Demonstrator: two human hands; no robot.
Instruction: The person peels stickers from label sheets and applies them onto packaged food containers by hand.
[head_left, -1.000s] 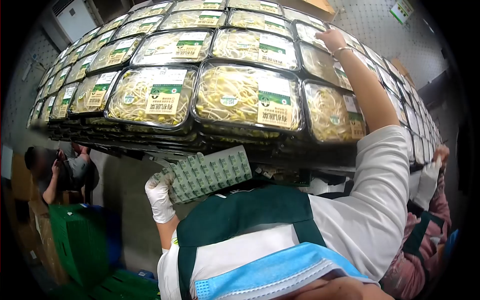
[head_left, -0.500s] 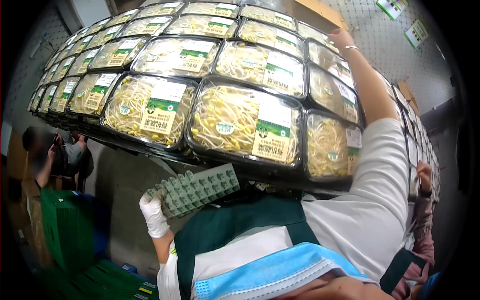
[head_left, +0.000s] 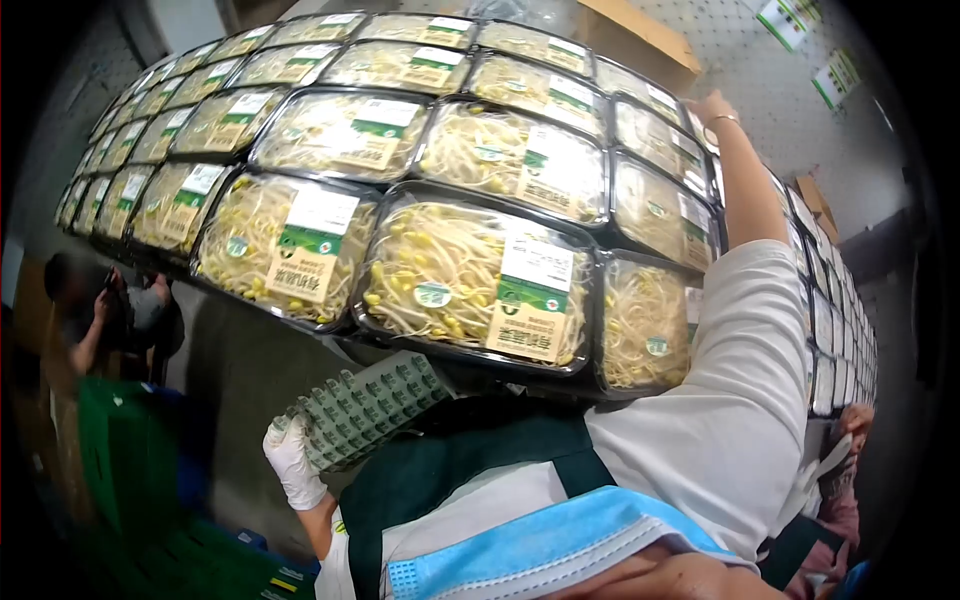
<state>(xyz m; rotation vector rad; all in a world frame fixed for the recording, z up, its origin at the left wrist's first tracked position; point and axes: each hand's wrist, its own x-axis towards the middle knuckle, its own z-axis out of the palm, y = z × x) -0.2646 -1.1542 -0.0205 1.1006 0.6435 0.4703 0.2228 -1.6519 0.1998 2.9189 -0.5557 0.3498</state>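
My left hand (head_left: pixel 292 462), in a white glove, is closed on a pale sheet of green stickers (head_left: pixel 375 405) below the front edge of the stacked packs. Black plastic trays of bean sprouts (head_left: pixel 470 275) under clear lids, with green, white and tan labels, fill the middle. My right hand (head_left: pixel 712 106), ungloved, reaches across to the far right packs (head_left: pixel 660 135). Its fingers look bent and pressed together at the lids there; whatever they hold is too small to make out.
Green crates (head_left: pixel 125 455) stand at lower left. Behind them is a person (head_left: pixel 95 310). At right, a co-worker's hand (head_left: pixel 856 420) is beside more stacked packs (head_left: pixel 835 320). A cardboard box (head_left: pixel 645 45) lies beyond the packs.
My right hand has shifted rightward and slightly down in view, along the far packs. My left hand and the sticker sheet sit lower and further left. The co-worker's hand has lowered.
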